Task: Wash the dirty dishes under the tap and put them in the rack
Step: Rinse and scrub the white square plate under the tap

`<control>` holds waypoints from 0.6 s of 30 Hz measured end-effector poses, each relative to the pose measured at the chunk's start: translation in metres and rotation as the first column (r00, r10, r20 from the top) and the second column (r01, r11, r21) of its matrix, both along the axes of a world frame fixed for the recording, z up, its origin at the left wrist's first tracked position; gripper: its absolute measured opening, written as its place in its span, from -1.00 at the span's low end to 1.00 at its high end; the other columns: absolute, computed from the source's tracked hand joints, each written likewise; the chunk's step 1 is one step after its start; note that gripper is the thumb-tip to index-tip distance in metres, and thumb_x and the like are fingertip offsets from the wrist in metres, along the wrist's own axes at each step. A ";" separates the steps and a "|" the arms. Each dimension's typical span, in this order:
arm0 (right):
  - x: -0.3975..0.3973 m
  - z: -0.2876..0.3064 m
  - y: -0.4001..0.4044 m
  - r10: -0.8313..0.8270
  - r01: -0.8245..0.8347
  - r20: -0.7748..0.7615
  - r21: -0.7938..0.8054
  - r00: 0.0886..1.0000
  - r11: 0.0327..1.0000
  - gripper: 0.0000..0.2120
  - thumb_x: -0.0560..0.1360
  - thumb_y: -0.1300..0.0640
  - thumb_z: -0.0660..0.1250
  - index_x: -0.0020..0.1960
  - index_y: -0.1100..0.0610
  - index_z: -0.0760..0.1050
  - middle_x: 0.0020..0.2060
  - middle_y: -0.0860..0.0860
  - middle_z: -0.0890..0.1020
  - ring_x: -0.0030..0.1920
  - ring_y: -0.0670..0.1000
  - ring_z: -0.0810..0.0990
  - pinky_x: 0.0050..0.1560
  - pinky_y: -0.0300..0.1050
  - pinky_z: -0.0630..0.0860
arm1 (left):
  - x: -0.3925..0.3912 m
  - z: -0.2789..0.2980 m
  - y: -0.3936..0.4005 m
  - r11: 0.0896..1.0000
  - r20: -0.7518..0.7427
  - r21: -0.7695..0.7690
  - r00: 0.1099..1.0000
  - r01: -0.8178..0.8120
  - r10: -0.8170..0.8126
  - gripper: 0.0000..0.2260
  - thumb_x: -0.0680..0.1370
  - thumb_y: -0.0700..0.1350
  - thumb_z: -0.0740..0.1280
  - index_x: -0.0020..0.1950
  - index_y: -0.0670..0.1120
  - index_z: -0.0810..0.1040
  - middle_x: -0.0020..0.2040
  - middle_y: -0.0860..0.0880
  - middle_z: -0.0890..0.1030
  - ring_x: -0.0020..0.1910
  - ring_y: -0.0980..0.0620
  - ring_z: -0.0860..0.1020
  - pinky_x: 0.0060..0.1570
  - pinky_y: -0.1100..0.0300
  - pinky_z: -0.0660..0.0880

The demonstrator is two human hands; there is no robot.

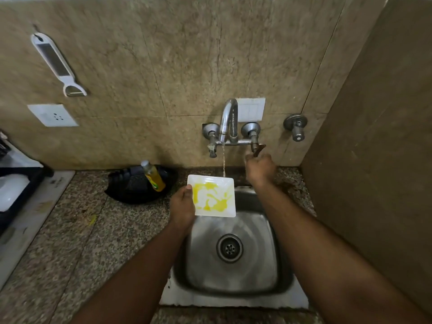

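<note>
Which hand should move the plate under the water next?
Left. The left hand already grips the stained plate just in front of the stream; the right hand is occupied at the tap handle.

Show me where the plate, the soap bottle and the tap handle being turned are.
plate [216,183]: head view, on its white upper rim.
soap bottle [154,177]: head view, on its yellow body.
tap handle [258,149]: head view, on the lever above the right hand [260,169].
</note>
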State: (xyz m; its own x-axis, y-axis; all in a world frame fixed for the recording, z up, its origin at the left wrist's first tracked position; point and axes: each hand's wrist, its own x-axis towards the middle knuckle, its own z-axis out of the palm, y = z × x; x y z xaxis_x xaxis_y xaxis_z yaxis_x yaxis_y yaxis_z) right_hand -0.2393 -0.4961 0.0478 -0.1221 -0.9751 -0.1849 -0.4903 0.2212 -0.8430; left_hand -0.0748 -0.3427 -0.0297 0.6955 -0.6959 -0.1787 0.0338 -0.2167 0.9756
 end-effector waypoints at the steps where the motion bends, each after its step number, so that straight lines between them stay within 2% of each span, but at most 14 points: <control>1: 0.005 -0.008 0.010 0.027 -0.038 0.101 0.110 0.995 0.993 -0.67 0.54 -0.10 0.41 0.06 0.17 0.56 -0.04 0.12 0.69 -0.15 0.09 0.62 -0.19 -0.05 0.55 | 0.004 -0.003 0.000 1.000 0.027 0.003 1.000 -0.009 0.009 -0.67 0.65 0.13 0.22 -0.09 0.00 0.68 -0.11 -0.17 0.74 -0.06 -0.31 0.69 -0.02 -0.31 0.63; 3: 0.015 -0.020 0.034 0.162 -0.256 0.298 0.307 0.941 0.917 -0.77 0.53 -0.01 0.45 -0.02 0.17 0.60 -0.12 0.13 0.72 -0.22 0.10 0.69 -0.24 0.01 0.66 | 0.014 -0.011 0.002 1.000 0.119 0.015 0.993 -0.008 0.006 -0.60 0.60 0.26 0.19 -0.07 0.02 0.67 -0.14 -0.11 0.73 -0.11 -0.25 0.70 -0.05 -0.29 0.64; 5: 0.023 -0.038 0.050 0.271 -0.399 0.362 0.350 0.892 0.847 -0.87 0.54 0.11 0.45 0.04 0.14 0.59 -0.12 0.12 0.74 -0.18 0.13 0.73 -0.25 0.02 0.64 | 0.026 -0.024 0.002 0.999 0.183 0.036 0.983 0.006 -0.012 -0.52 0.57 0.36 0.15 -0.02 0.02 0.65 -0.15 -0.09 0.72 -0.13 -0.21 0.70 -0.08 -0.29 0.64; 7: 0.032 -0.053 0.053 0.210 -0.314 0.322 0.317 0.923 0.895 -0.93 0.56 0.14 0.42 0.00 0.13 0.59 -0.12 0.13 0.73 -0.16 0.14 0.73 -0.24 0.07 0.66 | 0.032 -0.025 0.003 0.999 0.227 0.035 0.973 0.021 -0.029 -0.50 0.57 0.38 0.14 -0.01 0.02 0.64 -0.15 -0.09 0.71 -0.14 -0.21 0.69 -0.09 -0.29 0.63; 9: 0.041 -0.058 0.048 0.106 -0.189 0.298 0.265 0.949 0.946 -0.75 0.56 0.01 0.42 -0.14 0.18 0.59 -0.18 0.16 0.72 -0.22 0.11 0.69 -0.21 0.03 0.65 | 0.027 -0.013 0.003 0.999 0.275 0.011 0.960 0.042 -0.043 -0.52 0.60 0.35 0.14 -0.03 0.00 0.62 -0.17 -0.08 0.70 -0.16 -0.22 0.67 -0.12 -0.27 0.62; 10: 0.045 -0.056 0.044 0.068 -0.144 0.299 0.239 0.952 0.960 -0.65 0.56 -0.07 0.41 -0.23 0.19 0.57 -0.24 0.15 0.70 -0.25 0.08 0.64 -0.20 -0.04 0.58 | 0.023 -0.006 0.002 0.999 0.298 -0.007 0.954 0.046 -0.042 -0.54 0.61 0.33 0.14 -0.03 -0.01 0.61 -0.17 -0.07 0.69 -0.16 -0.20 0.66 -0.12 -0.25 0.62; 12: 0.049 -0.051 0.038 0.007 -0.067 0.325 0.176 0.946 0.982 -0.57 0.57 -0.14 0.38 -0.33 0.14 0.54 -0.31 0.05 0.66 -0.28 0.03 0.58 -0.17 -0.10 0.48 | 0.016 0.004 -0.002 0.999 0.313 -0.038 0.950 0.035 -0.021 -0.57 0.63 0.27 0.13 -0.05 -0.03 0.60 -0.17 -0.06 0.68 -0.18 -0.15 0.65 -0.13 -0.20 0.62; 14: 0.052 -0.047 0.037 0.077 -0.130 0.370 0.121 0.926 0.984 -0.70 0.60 -0.04 0.38 -0.20 0.15 0.62 -0.23 0.05 0.67 -0.21 0.03 0.59 -0.11 -0.10 0.49 | 0.012 0.013 -0.009 0.998 0.330 -0.056 0.944 0.001 0.017 -0.59 0.64 0.23 0.12 -0.04 -0.03 0.59 -0.16 -0.05 0.67 -0.18 -0.12 0.65 -0.13 -0.18 0.63; 15: 0.052 -0.046 0.038 0.141 -0.208 0.408 0.125 0.902 0.970 -0.83 0.61 0.08 0.37 -0.05 0.16 0.64 -0.14 0.08 0.70 -0.15 0.05 0.61 -0.06 -0.06 0.53 | 0.013 0.013 -0.012 0.998 0.341 -0.060 0.939 -0.019 0.038 -0.59 0.64 0.24 0.10 -0.03 -0.02 0.58 -0.17 -0.05 0.67 -0.18 -0.12 0.65 -0.13 -0.18 0.63; 16: 0.051 -0.046 0.041 0.188 -0.288 0.474 0.146 0.860 0.947 -0.89 0.61 0.22 0.34 0.10 0.17 0.62 -0.04 0.13 0.70 -0.09 0.07 0.63 0.01 0.00 0.58 | 0.015 0.015 -0.014 0.998 0.352 -0.059 0.935 -0.036 0.055 -0.59 0.64 0.24 0.09 -0.03 -0.02 0.58 -0.18 -0.04 0.66 -0.19 -0.12 0.64 -0.13 -0.18 0.62; 18: 0.046 -0.050 0.044 0.180 -0.385 0.631 0.203 0.754 0.900 -0.75 0.60 0.38 0.27 0.23 0.19 0.56 0.09 0.21 0.69 0.00 0.15 0.66 0.12 0.21 0.62 | 0.019 0.016 -0.017 0.998 0.391 -0.053 0.918 -0.045 0.062 -0.60 0.65 0.22 0.09 -0.06 -0.02 0.56 -0.22 -0.03 0.64 -0.23 -0.12 0.62 -0.17 -0.16 0.61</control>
